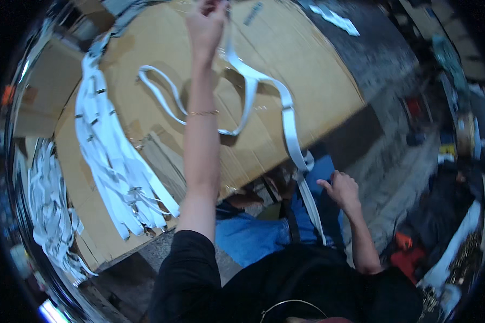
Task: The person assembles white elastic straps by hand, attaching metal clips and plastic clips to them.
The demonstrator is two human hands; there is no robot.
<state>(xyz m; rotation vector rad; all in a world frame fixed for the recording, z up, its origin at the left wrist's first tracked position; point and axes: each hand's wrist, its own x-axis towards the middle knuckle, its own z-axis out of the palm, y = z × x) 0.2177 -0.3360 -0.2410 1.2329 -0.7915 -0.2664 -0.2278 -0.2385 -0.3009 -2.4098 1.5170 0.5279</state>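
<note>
My left hand (206,22) is stretched far out over the cardboard sheet (285,64) and is closed on the upper end of a long white strap (288,116). The strap loops down across the cardboard and runs toward my lap, where a metal buckle hangs on it. My right hand (341,189) is low by my right knee, its fingers touching the lower part of the same strap. A thin bracelet sits on my left wrist. I am seated, in blue jeans and a black top.
A pile of finished white straps with metal clips (116,161) lies on the left side of the cardboard. More white straps (48,210) are heaped further left, off the sheet. Grey floor (382,59) with clutter and tools spreads to the right.
</note>
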